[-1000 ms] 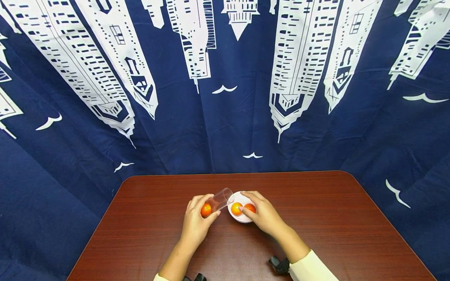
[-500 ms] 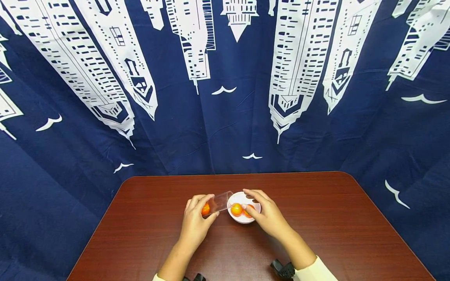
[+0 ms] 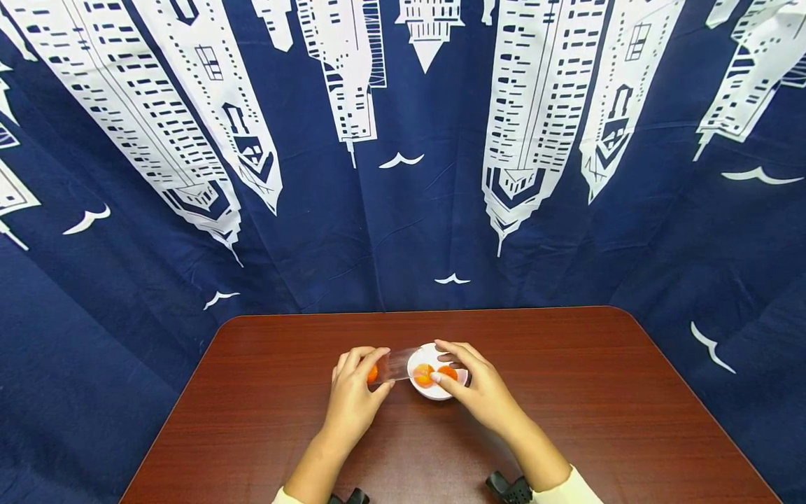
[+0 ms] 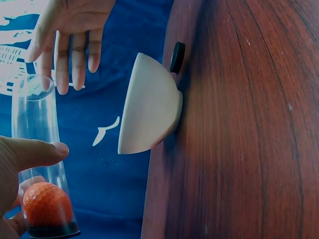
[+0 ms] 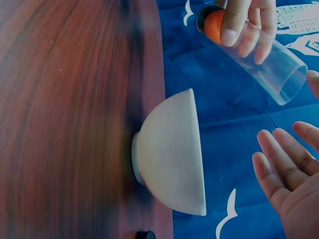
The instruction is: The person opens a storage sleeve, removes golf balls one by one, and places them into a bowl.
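My left hand [image 3: 354, 388] grips a clear tube [image 3: 398, 365], thumb on one side and fingers on the other. The tube lies close to level above the table, its open mouth toward the right hand and a black base at the other end. Inside, by that base, sits an orange dimpled ball [image 4: 47, 204], like a golf ball. A white bowl [image 4: 152, 104] stands upright below, with two orange balls in it, one [image 3: 424, 376] at left and another [image 3: 447, 374] at right. Over the bowl my right hand [image 3: 481, 388] holds nothing, fingers spread near the tube's mouth.
A small black disc [image 4: 177, 57] rests on the brown wooden table [image 3: 567, 392] beside the bowl, mostly hidden by the right hand in the head view. A blue cloth [image 3: 434, 210] with white buildings hangs behind the table's far edge.
The tube has tipped from a slant toward level, its mouth now over the bowl's left rim. My right hand has drawn slightly rightward.
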Tool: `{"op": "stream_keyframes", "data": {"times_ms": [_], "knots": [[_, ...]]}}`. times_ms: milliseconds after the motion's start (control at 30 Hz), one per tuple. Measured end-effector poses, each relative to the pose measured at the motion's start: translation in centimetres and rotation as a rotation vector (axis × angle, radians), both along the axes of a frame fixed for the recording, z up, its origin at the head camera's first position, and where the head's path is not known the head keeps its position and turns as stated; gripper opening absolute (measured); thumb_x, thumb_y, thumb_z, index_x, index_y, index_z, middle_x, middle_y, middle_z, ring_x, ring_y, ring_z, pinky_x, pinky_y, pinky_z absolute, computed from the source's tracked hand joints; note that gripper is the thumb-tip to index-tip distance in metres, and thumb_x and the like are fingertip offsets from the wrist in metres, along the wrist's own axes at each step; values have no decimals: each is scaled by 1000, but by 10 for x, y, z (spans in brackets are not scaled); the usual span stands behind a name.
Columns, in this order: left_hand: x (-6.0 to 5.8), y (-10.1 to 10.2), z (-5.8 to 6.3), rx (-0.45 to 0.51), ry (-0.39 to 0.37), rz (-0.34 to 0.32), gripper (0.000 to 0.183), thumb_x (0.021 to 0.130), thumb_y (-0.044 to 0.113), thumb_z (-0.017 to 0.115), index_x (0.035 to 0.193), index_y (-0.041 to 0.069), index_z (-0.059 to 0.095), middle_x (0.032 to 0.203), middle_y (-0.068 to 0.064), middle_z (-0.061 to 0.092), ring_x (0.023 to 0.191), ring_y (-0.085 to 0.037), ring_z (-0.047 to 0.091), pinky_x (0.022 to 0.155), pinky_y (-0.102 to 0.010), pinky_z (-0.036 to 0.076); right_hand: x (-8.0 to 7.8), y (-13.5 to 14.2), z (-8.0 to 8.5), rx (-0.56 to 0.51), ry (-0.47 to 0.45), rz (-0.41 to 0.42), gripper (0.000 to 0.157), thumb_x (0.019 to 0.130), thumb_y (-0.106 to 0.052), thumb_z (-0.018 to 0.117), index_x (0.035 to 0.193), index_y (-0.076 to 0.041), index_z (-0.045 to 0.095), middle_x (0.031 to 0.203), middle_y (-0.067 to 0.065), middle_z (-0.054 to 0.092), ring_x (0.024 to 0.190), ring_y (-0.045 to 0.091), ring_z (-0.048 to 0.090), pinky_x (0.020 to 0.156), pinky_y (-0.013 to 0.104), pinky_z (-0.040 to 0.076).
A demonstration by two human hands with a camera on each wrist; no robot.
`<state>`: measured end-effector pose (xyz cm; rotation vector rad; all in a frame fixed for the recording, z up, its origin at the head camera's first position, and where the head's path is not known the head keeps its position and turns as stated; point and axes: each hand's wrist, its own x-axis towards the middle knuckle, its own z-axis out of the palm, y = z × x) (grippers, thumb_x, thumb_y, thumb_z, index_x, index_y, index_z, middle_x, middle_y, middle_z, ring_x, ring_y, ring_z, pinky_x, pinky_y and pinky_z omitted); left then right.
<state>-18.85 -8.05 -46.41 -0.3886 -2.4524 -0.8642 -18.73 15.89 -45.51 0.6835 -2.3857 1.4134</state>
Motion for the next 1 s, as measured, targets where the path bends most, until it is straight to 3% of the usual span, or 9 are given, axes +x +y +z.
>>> {"op": "stream_keyframes", "data": {"times_ms": [267,567,833,1000], "knots": [[1,2,3,-133,98,-8,61,68,13,93,123,24,70,118,3,63,115,-22,55,88,-39,42,1,-3,-5,-36,-16,46,54,91,-20,77,141,-20,57,130,9,64,110,31,69,96,37,56],[1,2,7,-208,226,-37,59,68,9,92,121,22,71,117,2,63,113,-23,56,89,-39,39,1,-4,-12,10,16,18,52,91,-20,76,139,-18,59,126,8,66,106,22,71,90,35,57],[3,1,11,-221,229,-44,57,70,7,91,121,21,71,119,2,63,116,-24,55,93,-41,39,2,-5,-17,-47,-32,51,49,91,-20,75,137,-17,59,126,13,65,101,22,72,86,38,59],[3,1,11,-229,232,-46,58,69,6,91,122,21,71,119,1,63,117,-24,55,95,-43,39,4,-5,-18,-56,-67,41,49,91,-23,76,137,-19,60,125,13,66,99,18,71,83,32,59]]}}
